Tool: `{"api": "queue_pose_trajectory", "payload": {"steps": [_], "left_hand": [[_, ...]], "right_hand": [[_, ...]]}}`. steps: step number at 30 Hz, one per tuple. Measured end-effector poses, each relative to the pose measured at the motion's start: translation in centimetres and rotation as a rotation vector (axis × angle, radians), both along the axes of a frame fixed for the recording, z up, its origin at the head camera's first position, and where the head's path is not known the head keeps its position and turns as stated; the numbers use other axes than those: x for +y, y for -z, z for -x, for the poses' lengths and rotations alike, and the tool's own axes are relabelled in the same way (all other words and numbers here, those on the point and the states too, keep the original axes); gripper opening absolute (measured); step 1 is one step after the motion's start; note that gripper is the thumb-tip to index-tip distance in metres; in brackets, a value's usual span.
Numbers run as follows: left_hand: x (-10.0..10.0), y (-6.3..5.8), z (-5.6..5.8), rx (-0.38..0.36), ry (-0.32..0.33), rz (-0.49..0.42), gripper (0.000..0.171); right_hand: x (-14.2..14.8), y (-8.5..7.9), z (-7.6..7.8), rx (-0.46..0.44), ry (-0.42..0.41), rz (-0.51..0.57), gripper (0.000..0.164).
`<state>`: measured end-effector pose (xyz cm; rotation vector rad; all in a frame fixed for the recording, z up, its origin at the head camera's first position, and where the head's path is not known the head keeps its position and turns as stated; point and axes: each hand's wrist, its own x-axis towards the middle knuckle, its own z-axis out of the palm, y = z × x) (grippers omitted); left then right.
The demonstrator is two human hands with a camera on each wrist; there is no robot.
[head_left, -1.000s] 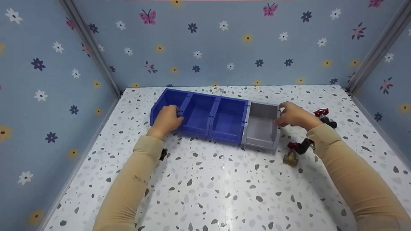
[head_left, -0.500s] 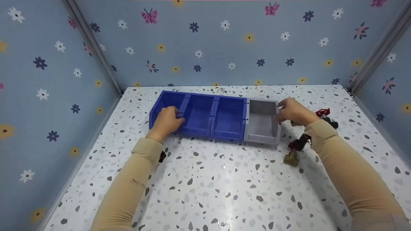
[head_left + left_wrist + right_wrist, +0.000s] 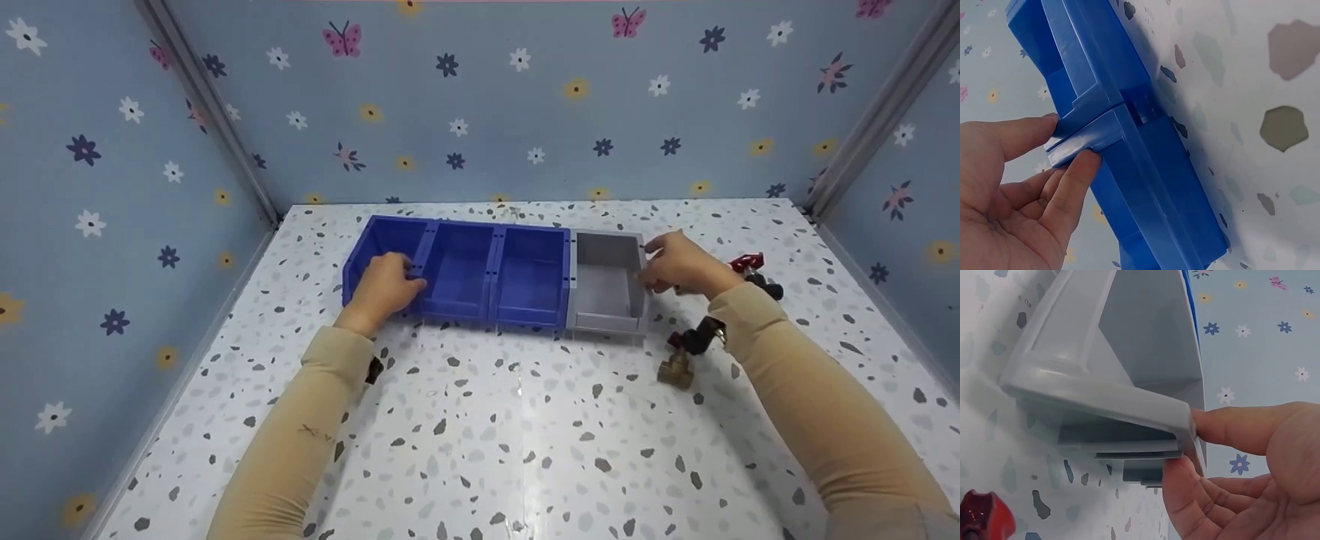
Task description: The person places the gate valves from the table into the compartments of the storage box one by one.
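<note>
Brass valve [image 3: 676,371]: lies toward the right edge of the tabletop [image 3: 480,435].
Left hand [image 3: 384,286]: fingers [image 3: 1072,188] pinch the adjoining walls of the two leftmost blue bins [image 3: 456,309].
Right hand [image 3: 679,264]: fingers pinch the outer wall of the grey bin [image 3: 607,324].
Bin row: near the back edge; step seems to be aligning it, calling for even handling at both ends.

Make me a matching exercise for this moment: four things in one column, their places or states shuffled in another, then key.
1. Left hand
2. Right hand
3. Grey bin
4. Brass fitting

A. Right end of the bin row
B. On the speckled tabletop, nearer the camera
C. Grips a grey rim
D. Pinches the adjoining edges of two blue bins

Pairs: 1-D; 2-C; 3-A; 4-B
</note>
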<state>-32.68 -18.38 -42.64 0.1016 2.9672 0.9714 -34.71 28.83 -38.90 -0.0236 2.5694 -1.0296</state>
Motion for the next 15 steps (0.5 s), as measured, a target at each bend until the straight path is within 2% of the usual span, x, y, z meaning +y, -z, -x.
{"api": "queue_pose_trajectory", "payload": {"steps": [8,15], "left_hand": [[0.0,0.1,-0.1,-0.02,0.002,0.008,0.047],[0.2,0.0,-0.2,0.0,0.004,0.009,0.047]], "right_hand": [[-0.1,-0.1,-1.7,-0.089,-0.009,0.038,0.077],[0.2,0.2,-2.4,-0.075,-0.037,0.057,0.071]]}}
